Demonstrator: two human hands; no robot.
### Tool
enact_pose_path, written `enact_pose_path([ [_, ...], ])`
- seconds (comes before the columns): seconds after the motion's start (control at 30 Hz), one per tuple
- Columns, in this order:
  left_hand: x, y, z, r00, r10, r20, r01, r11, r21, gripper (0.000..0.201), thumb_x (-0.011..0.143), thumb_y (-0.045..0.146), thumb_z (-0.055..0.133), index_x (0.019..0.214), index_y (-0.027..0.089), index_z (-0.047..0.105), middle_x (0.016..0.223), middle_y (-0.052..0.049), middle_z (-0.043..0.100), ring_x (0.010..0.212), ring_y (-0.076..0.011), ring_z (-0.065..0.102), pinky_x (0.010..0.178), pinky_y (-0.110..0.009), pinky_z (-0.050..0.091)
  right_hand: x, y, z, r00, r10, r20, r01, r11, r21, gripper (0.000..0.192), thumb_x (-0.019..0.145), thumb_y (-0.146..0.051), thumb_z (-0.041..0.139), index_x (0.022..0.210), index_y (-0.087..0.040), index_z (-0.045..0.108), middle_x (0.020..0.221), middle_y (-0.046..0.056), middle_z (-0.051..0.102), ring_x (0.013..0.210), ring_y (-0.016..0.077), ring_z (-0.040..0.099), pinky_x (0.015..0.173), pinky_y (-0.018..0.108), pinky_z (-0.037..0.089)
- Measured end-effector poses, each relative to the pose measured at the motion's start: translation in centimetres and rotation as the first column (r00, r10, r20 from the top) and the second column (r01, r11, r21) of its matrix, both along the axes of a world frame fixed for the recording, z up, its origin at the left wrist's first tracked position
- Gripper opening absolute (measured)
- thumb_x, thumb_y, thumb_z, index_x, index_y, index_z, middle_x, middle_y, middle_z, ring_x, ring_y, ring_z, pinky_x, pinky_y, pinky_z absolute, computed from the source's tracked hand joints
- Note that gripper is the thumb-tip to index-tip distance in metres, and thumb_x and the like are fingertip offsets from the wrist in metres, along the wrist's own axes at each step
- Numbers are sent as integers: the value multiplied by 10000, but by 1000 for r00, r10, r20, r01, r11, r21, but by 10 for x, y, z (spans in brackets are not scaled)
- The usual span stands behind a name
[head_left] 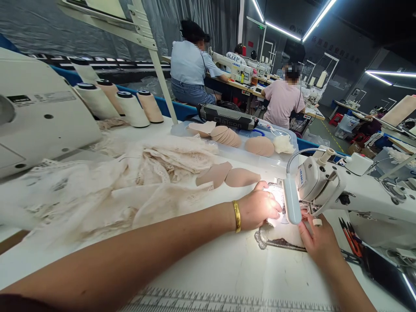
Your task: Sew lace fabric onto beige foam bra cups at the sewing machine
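Note:
My left hand, with a gold bracelet at the wrist, has its fingers curled on a pale fabric piece on the sewing machine's bed. Strong lamp light washes out the fabric's detail. Just right of the lamp head, my right hand is close to the needle area of the white sewing machine. Its fingertips are partly hidden by the lamp and machine head, so its grip is unclear. Two beige cup-shaped pieces lie left of the machine, beyond my left hand.
Cream lace fabric is heaped on the left. A clear tray holds stacked beige pieces. Thread cones stand behind the lace. Red-handled snips and a dark phone-like slab lie right. A ruler strip runs along the front. Other people sit beyond.

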State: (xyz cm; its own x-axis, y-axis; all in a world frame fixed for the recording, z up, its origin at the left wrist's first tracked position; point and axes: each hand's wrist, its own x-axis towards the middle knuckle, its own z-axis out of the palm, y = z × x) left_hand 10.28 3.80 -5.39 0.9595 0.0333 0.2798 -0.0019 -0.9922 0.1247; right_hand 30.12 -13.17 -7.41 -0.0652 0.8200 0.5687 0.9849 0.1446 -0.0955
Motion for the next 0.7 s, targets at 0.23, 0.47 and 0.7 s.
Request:
enact_pose_path([
  [0.23, 1, -1, -4, 1000, -3, 19, 3, 1000, -17, 292, 647, -13, 602, 788, 225, 694, 868, -26, 734, 897, -239, 600, 977, -508, 220, 0, 3, 1, 1000, -4, -8, 4, 1000, 12, 234, 1053, -286, 420, 1135, -224, 631, 1070, 114, 738, 1003, 291, 682, 851, 459, 591],
  [0.47, -2, -2, -5, 1000, -12, 28, 13, 1000, -29, 389, 597, -29, 598, 862, 240, 695, 921, -8, 738, 942, -249, 605, 975, -514, 214, -1, 3, 2, 1000, 23, -11, -23, 1000, 11, 199, 1046, -263, 433, 1114, -217, 613, 1077, 114, 733, 1002, 284, 676, 828, 433, 589],
  [0.7, -3, -2, -5, 999, -24, 49, 27, 999, -47, 425, 665, -18, 599, 953, 267, 726, 1006, -12, 755, 941, -230, 601, 953, -483, 233, -1, 2, 1, 999, 26, -32, -26, 999, 23, 195, 1047, -281, 437, 1118, -222, 608, 1049, 113, 728, 982, 283, 679, 820, 425, 583],
])
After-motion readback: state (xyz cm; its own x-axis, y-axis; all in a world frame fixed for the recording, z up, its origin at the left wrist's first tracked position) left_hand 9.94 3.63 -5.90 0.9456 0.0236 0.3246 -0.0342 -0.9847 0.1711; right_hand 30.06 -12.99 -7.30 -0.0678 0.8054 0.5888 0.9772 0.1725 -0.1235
